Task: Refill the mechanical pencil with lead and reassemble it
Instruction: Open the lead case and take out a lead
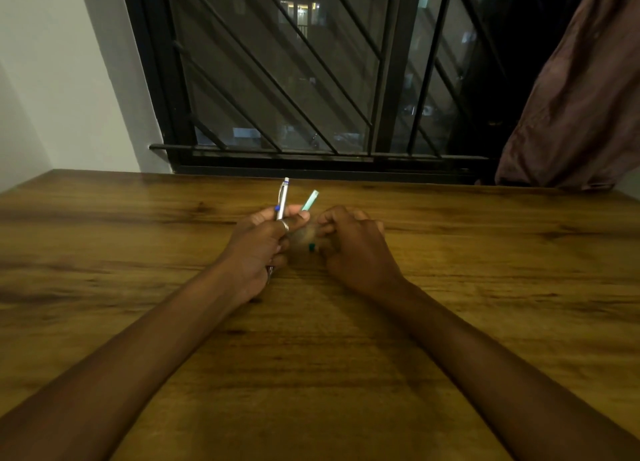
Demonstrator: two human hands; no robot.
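Lead-refill step, pencil (283, 197) still capped.
Left hand (261, 249) clamps pencil and lead tube (309, 201); right hand (349, 242) curled, contents unclear. Next: uncap.

Dim warm indoor light; soft shadows on table (450, 287); night outside window (294, 80); wide-angle edge bending; slight blur.

- Setting: a room in a home, most likely a flat, seen at night.
- Wooden table (450, 287), dark-grained, set against the wall under a window.
- Window (311, 80) has a black frame and slanted metal security bars.
- Lit windows of another building (300, 12) show through the glass.
- Brown curtain (581, 97) pulled aside at right.
- Plain white wall (52, 80) at left.
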